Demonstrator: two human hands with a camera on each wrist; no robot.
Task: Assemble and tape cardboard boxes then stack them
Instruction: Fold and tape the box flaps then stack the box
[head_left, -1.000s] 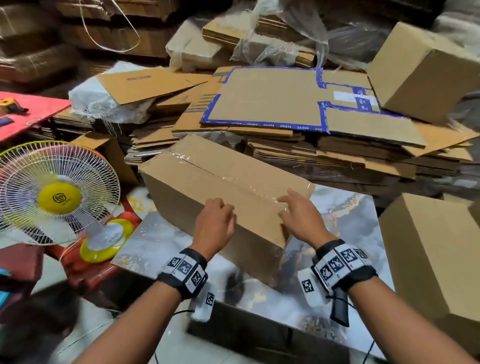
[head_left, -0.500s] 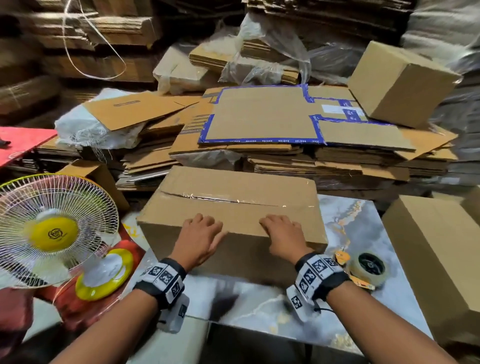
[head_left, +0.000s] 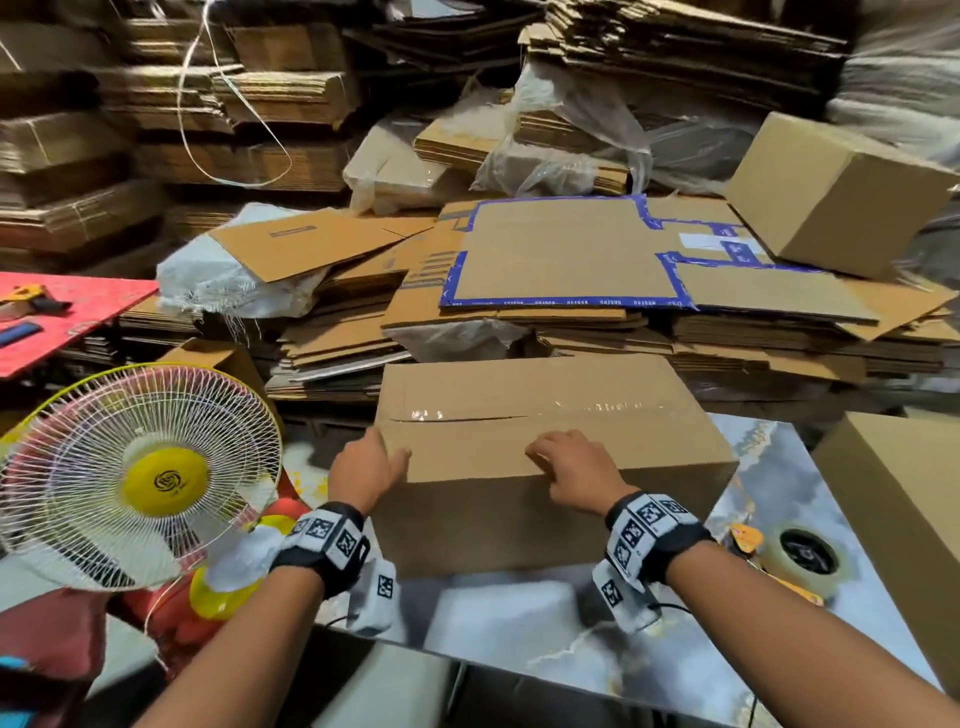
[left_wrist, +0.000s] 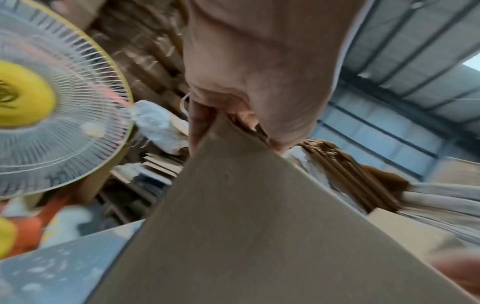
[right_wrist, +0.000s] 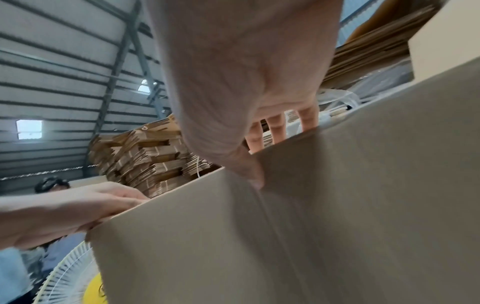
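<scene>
A closed brown cardboard box (head_left: 519, 519) sits on the marble table (head_left: 545, 629), with a clear tape strip along its top seam. My left hand (head_left: 387, 452) grips the box's near left corner, thumb on top and fingers down the left side. In the left wrist view that hand (left_wrist: 233, 123) straddles the corner of the box (left_wrist: 246, 226). My right hand (head_left: 545, 457) holds the top front edge with curled fingers. From the right wrist, the hand (right_wrist: 259, 160) has its thumb against the front face of the box (right_wrist: 311, 226). A tape roll (head_left: 802, 558) lies to the right.
A yellow-centred fan (head_left: 156, 478) stands close on the left. Another made-up box (head_left: 904, 519) stands at the table's right edge, and one more (head_left: 841, 197) lies tilted at the back right. Flat cardboard piles (head_left: 571, 260) fill the space behind the table. A red table (head_left: 78, 312) is far left.
The box turned from skewed to square with the table edge. My left hand slid from the top to the near left corner. My right hand's fingers curled at the front edge.
</scene>
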